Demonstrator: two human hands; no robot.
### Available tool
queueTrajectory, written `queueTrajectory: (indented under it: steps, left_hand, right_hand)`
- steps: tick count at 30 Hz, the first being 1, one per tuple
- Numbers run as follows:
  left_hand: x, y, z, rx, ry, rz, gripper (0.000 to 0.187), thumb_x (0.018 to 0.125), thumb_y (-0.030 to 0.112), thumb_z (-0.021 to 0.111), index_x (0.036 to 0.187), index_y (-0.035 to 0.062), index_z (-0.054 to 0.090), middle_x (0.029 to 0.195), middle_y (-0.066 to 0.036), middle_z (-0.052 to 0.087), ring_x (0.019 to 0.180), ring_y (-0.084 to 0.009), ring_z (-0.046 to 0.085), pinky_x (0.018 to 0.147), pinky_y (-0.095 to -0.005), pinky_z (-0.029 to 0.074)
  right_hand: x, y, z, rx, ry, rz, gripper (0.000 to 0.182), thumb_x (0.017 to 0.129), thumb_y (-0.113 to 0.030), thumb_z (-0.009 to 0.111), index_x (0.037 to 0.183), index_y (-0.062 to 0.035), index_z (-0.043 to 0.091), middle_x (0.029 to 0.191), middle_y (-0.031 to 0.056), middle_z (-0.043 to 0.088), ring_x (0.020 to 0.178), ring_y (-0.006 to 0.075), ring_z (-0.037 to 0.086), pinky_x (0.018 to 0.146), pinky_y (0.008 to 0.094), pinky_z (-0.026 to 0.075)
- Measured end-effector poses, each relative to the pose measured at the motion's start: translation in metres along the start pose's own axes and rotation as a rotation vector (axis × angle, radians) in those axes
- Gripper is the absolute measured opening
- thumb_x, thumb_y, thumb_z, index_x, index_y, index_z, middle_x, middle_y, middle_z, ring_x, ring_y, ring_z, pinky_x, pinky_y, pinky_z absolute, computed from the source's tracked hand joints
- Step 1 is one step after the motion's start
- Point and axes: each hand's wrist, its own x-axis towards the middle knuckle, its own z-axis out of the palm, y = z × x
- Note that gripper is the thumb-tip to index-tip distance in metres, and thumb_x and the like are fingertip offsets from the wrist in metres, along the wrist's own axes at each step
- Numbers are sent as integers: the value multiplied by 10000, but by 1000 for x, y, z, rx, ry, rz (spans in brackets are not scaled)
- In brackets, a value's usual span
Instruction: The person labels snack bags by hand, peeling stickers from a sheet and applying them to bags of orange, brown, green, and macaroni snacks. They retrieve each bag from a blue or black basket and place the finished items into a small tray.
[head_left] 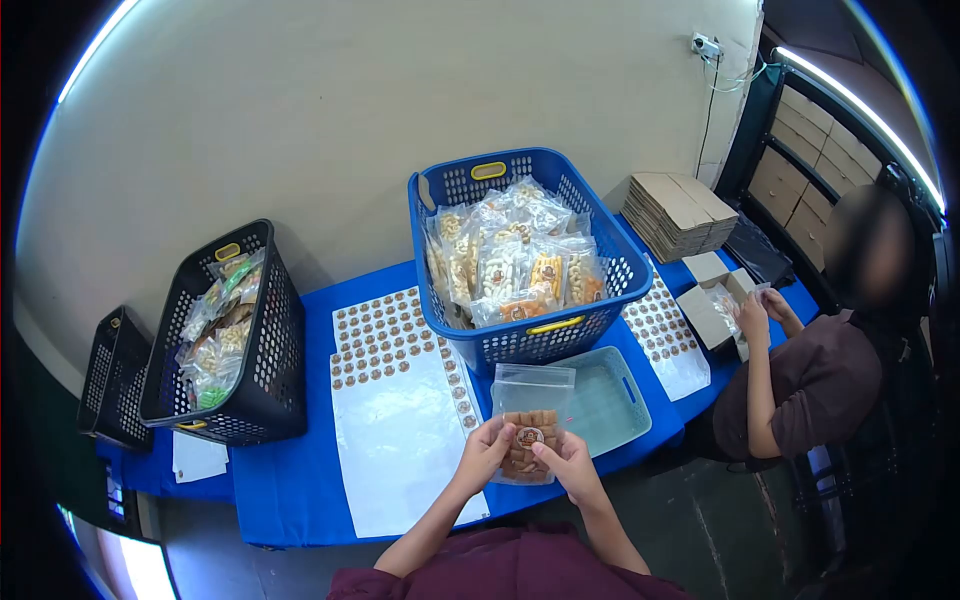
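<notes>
Between my two hands is a clear zip pouch [535, 378] filled with brown snack pieces, with a round sticker [529, 437] on its front. My left hand [484, 455] grips the pouch's left edge. My right hand [571, 465] holds the right side, its thumb pressed near the sticker. Behind the pouch stands a shallow pale green tray [625, 385]. To the left lies a sheet of round stickers [385, 440], its lower part bare white backing. A blue basket [520, 345] full of packed snack pouches [505, 265] stands just beyond.
Black baskets [270, 385] with more pouches stand at the left. Right of the blue basket are another sticker sheet [668, 340], stacked flat cardboard [685, 205] and an open carton [708, 318]. A co-worker [815, 370] handles a clear bag there. Blue cloth [285, 500] covers the table.
</notes>
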Motion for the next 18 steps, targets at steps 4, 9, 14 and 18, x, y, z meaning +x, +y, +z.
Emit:
queueTrajectory:
  steps: [4,9,14,18]
  left_hand:
    - [-9,3,10,111,-83,51,347,852,124,540,1154,-20,445,1044,-73,551,933,-108,534,801,-239,443]
    - [-11,-5,7,64,-111,73,369,855,99,528,1185,-20,416,1101,-75,521,980,-111,512,836,-249,427]
    - [-11,-1,-1,29,-120,45,368,862,110,520,1188,-21,412,1094,-77,528,973,-111,518,834,-248,427]
    - [-11,-6,-12,40,-17,12,317,855,139,540,1120,-21,472,1025,-69,569,900,-105,548,788,-241,448]
  right_hand:
    - [2,2,0,-62,118,-60,156,828,-109,569,910,24,573,811,50,610,694,82,575,609,207,473]
    - [8,13,7,-117,227,-178,166,836,-149,571,832,16,588,739,43,611,639,74,566,574,197,458]
    - [11,20,14,-54,237,-183,186,846,-164,561,855,20,587,750,37,610,642,60,555,583,192,456]
    - [15,25,6,-3,114,-30,183,847,-143,552,917,25,561,814,57,610,694,88,576,613,207,476]
